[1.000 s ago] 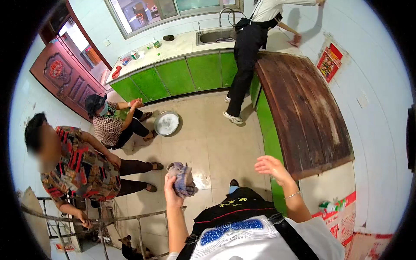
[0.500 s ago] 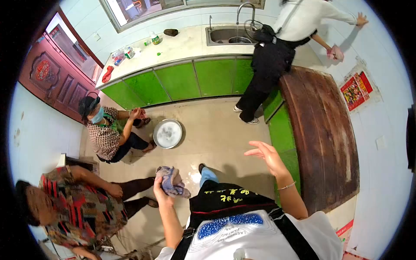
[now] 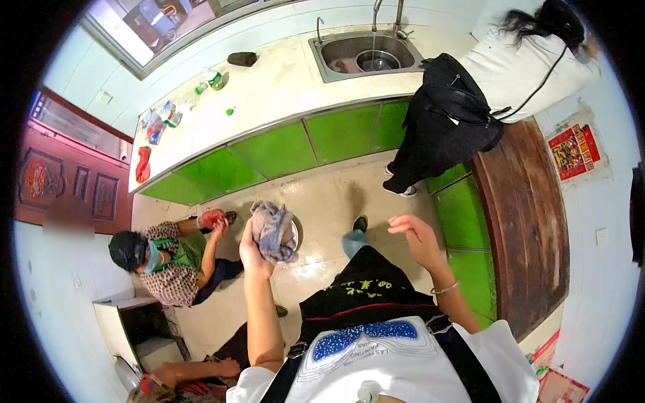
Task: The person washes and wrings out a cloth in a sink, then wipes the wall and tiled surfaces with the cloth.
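Note:
My left hand (image 3: 254, 254) is closed around a crumpled blue-grey cloth (image 3: 273, 232), held up in front of me. Behind the cloth, a round metal basin (image 3: 295, 236) on the floor is mostly hidden. On the other side of my body, my right hand (image 3: 415, 240) hangs in the air with fingers loosely bent and apart, holding nothing. It is nearest to the green cabinet side (image 3: 470, 269) but does not touch it.
A metal sink (image 3: 329, 70) with running water holds a pot (image 3: 377, 62). A person in white (image 3: 484, 74) leans at the brown wooden board (image 3: 524, 221). Another person (image 3: 176, 282) sits low at left, holding a red cloth (image 3: 210, 218). A third person's arm (image 3: 201, 369) shows below.
I have stepped forward, closer to the counter. The cloth in my left hand has risen and now covers much of the basin. The person in white leans further over.

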Demonstrator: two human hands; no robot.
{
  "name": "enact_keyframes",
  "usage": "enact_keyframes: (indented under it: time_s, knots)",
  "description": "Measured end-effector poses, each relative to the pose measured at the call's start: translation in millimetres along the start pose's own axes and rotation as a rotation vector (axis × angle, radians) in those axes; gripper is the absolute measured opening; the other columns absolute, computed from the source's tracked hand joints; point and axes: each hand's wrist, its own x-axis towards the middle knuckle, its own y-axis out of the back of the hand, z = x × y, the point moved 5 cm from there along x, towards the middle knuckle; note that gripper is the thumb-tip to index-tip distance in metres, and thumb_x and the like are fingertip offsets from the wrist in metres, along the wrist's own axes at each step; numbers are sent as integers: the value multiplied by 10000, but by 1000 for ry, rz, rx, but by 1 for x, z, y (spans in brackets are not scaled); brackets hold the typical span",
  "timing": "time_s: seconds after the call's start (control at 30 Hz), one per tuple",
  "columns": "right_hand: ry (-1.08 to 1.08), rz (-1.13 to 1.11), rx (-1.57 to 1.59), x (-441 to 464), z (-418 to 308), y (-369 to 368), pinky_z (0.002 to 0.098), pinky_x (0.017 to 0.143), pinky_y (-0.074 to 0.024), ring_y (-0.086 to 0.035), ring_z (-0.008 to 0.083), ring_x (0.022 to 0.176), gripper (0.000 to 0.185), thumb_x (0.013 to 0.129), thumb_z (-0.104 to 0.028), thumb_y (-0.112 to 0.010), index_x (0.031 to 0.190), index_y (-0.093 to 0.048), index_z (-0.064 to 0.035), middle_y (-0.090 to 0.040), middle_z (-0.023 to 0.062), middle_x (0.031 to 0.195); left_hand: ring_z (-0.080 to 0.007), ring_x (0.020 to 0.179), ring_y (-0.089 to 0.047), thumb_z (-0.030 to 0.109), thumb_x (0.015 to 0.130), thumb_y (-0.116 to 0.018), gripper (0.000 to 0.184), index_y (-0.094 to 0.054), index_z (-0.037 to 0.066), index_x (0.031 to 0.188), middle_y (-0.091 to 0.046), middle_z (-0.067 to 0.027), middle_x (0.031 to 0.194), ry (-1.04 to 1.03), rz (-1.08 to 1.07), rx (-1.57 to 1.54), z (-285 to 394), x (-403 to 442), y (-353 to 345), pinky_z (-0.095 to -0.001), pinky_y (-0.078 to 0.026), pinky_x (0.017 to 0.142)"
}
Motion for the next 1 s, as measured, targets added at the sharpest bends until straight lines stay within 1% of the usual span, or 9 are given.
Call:
enact_keyframes:
  time_s: [0.13,0.3,0.4,0.63,0.7,0.8,0.83,0.93,1.0]
  knots:
    - [-55,24,80,85,16,-4,286,844,-473,-616,169,939,223,894,37,-404,990,-602,3,-661,101,1019,-258,1114,-572,253,944,-443,371,-540,43,1233,-601,-101,1217,-20,-100,41,17,80,-51,-391,-454,963]
    - [-46,-104,84,197,15,8,274,827,-471,-613,163,915,146,936,-44,-485,989,-614,1,-655,76,970,-217,950,-591,109,777,-535,245,-520,86,1020,-585,-60,1016,-77,-169,238,36,151,-143,-365,-497,860]
    - [-57,-137,145,254,11,13,272,830,-470,-614,154,909,147,942,-49,-481,992,-606,11,-654,79,962,-223,965,-589,71,769,-539,275,-514,83,1043,-584,-71,1029,-47,-252,303,41,200,-176,-360,-501,853]
    - [-282,-211,337,362,41,8,253,834,-472,-629,149,929,149,948,-58,-480,1006,-589,25,-648,83,953,-199,933,-583,29,838,-509,197,-509,71,1030,-589,-78,1012,-9,-324,360,50,321,-265,-342,-487,846]
    - [-306,-201,294,386,58,13,259,810,-479,-632,149,896,166,946,-88,-482,1020,-592,12,-659,88,940,-130,847,-525,54,873,-532,75,-506,85,937,-546,-15,899,-65,-384,532,46,366,-285,-274,-440,783]
    - [-349,-121,217,430,89,23,268,776,-485,-634,151,858,190,944,-129,-482,1032,-596,-5,-671,92,920,-79,761,-393,37,890,-530,102,-460,91,840,-408,35,798,-266,-522,964,37,431,-326,-217,-348,703]
    - [-374,-61,177,442,99,28,271,765,-485,-633,153,853,197,943,-140,-480,1029,-599,-8,-672,92,911,-71,744,-368,46,900,-531,112,-450,90,836,-385,40,790,-136,-521,960,30,452,-336,-212,-334,680]
    - [-464,5,160,479,116,43,280,774,-480,-632,161,857,202,945,-141,-473,1024,-602,-7,-672,86,915,-64,722,-355,57,909,-530,126,-438,92,831,-370,45,783,-110,-604,950,7,520,-382,-211,-321,653]
    - [-510,53,180,495,132,51,284,784,-479,-631,164,865,203,946,-143,-471,1023,-601,-6,-671,84,915,-53,712,-373,73,921,-529,110,-447,93,851,-394,44,787,55,-619,821,-8,552,-418,-207,-324,621]
